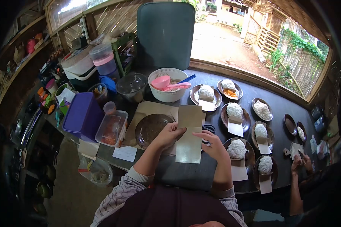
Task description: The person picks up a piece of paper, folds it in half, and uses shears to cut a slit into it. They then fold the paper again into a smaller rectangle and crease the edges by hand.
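My left hand [169, 135] is closed on the left edge of a brown paper strip [188, 147], thumb on its face. The strip stands before me with a crease across it; its lower half looks shiny. At its right edge is my right hand [213, 145], fingers apart, index fingertip right at the crease. Just beyond that hand, black-handled scissors [209, 129] lie partly hidden. Behind my left hand, a dark brown plate [146, 130] rests on a sheet of cardboard [149, 108].
To the right stand several brown plates with rice mounds [236, 148] and folded paper pieces. A white basket [166, 96] holds a pink ladle [161, 82]. Left are a purple container [83, 115] and a clear tub [111, 128]. Another person's hands [302, 163] work at far right.
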